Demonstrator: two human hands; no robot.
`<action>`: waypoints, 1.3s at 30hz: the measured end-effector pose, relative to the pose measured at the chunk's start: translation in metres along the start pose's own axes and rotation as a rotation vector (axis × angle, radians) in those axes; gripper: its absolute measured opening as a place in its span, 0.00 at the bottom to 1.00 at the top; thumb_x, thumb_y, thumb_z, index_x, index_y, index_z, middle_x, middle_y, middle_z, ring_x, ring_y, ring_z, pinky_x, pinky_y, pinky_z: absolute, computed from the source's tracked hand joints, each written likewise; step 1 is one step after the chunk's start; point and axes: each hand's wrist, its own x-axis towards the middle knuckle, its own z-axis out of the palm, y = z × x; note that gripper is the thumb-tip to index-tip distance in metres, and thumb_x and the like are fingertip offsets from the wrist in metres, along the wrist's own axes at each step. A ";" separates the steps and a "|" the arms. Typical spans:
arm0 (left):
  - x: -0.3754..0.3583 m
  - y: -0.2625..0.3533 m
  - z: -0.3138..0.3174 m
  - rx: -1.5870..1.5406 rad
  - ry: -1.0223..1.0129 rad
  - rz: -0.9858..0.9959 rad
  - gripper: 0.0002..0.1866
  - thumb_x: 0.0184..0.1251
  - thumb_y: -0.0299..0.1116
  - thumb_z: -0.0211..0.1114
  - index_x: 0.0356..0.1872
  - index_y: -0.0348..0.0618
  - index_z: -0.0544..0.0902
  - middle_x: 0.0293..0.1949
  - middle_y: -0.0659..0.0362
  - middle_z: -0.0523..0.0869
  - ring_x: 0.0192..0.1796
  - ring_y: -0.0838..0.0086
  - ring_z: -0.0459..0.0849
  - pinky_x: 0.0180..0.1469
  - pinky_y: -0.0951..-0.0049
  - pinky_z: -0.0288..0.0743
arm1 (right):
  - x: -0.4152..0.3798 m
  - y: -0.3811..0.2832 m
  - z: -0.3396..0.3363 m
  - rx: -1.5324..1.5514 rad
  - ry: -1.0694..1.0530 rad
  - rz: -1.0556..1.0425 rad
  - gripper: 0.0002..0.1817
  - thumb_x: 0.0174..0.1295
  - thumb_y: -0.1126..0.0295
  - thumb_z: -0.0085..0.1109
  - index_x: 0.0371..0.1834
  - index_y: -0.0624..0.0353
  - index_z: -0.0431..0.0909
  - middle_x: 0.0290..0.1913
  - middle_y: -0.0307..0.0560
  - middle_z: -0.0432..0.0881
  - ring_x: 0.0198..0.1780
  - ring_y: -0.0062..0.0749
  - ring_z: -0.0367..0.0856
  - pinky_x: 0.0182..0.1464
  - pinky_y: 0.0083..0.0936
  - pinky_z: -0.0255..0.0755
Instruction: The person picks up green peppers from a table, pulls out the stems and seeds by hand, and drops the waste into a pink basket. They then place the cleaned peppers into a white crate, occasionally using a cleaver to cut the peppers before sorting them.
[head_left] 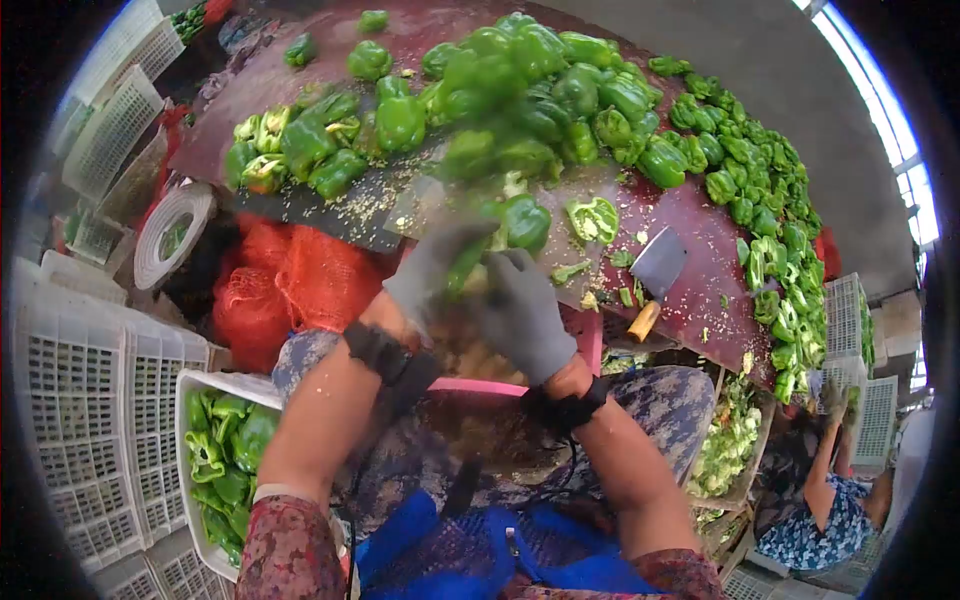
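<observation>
My left hand point(437, 268), in a grey glove and somewhat blurred, is closed around a green bell pepper piece point(466, 266) between the two hands. My right hand point(522, 312), gloved in grey too, curls its fingers against the same piece. Just beyond the fingertips is a whole green bell pepper point(526, 222). Under both hands a pink basin point(480, 386) sits at my lap, its contents blurred. To the right, a cut pepper half point(593, 220) lies on the board, and a cleaver point(661, 262) with a wooden handle rests near the table's edge.
A heap of green peppers point(560, 85) covers the far dark red table point(700, 290), with more along its right side. Pepper-filled white crate point(190, 470), red mesh sacks point(320, 275) and stacked crates point(75, 400) stand left. Another person point(815, 500) is at lower right.
</observation>
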 end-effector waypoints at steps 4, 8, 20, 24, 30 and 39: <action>0.007 -0.006 -0.004 -0.248 0.046 -0.295 0.16 0.73 0.40 0.59 0.55 0.41 0.79 0.45 0.57 0.85 0.44 0.72 0.86 0.46 0.70 0.83 | 0.019 0.003 -0.016 0.044 -0.295 -0.099 0.21 0.55 0.61 0.70 0.47 0.59 0.75 0.49 0.58 0.78 0.49 0.60 0.80 0.49 0.48 0.76; -0.005 0.036 0.010 -0.704 0.044 -0.609 0.16 0.72 0.40 0.60 0.53 0.42 0.80 0.42 0.57 0.86 0.41 0.72 0.86 0.43 0.71 0.84 | 0.012 0.008 -0.009 0.051 -0.287 -0.146 0.20 0.53 0.60 0.71 0.44 0.59 0.76 0.46 0.57 0.79 0.47 0.59 0.81 0.47 0.48 0.76; 0.004 0.055 0.027 -0.851 0.275 -0.497 0.18 0.72 0.49 0.58 0.44 0.44 0.82 0.34 0.57 0.85 0.32 0.68 0.85 0.34 0.68 0.81 | -0.026 -0.011 0.020 0.134 0.199 0.073 0.21 0.53 0.68 0.70 0.51 0.59 0.80 0.43 0.54 0.81 0.41 0.50 0.84 0.41 0.37 0.78; 0.003 0.038 0.022 -0.574 0.398 -0.290 0.18 0.70 0.51 0.59 0.41 0.46 0.81 0.32 0.57 0.83 0.30 0.68 0.84 0.32 0.69 0.81 | -0.026 -0.005 0.023 0.171 0.262 0.151 0.19 0.56 0.67 0.72 0.50 0.61 0.82 0.40 0.50 0.84 0.39 0.40 0.85 0.39 0.30 0.78; 0.004 0.046 0.008 -0.948 0.264 -0.182 0.18 0.73 0.47 0.56 0.51 0.45 0.80 0.44 0.56 0.86 0.46 0.66 0.86 0.50 0.63 0.83 | -0.033 0.009 -0.002 1.160 0.141 0.700 0.22 0.65 0.57 0.67 0.53 0.62 0.81 0.44 0.40 0.84 0.38 0.22 0.82 0.39 0.22 0.78; -0.010 0.069 0.018 -0.859 0.160 -0.068 0.23 0.75 0.46 0.55 0.61 0.42 0.77 0.55 0.54 0.83 0.57 0.66 0.82 0.62 0.63 0.77 | -0.076 0.053 -0.042 1.172 -0.129 0.731 0.26 0.69 0.60 0.61 0.66 0.63 0.73 0.52 0.40 0.82 0.45 0.23 0.81 0.45 0.22 0.77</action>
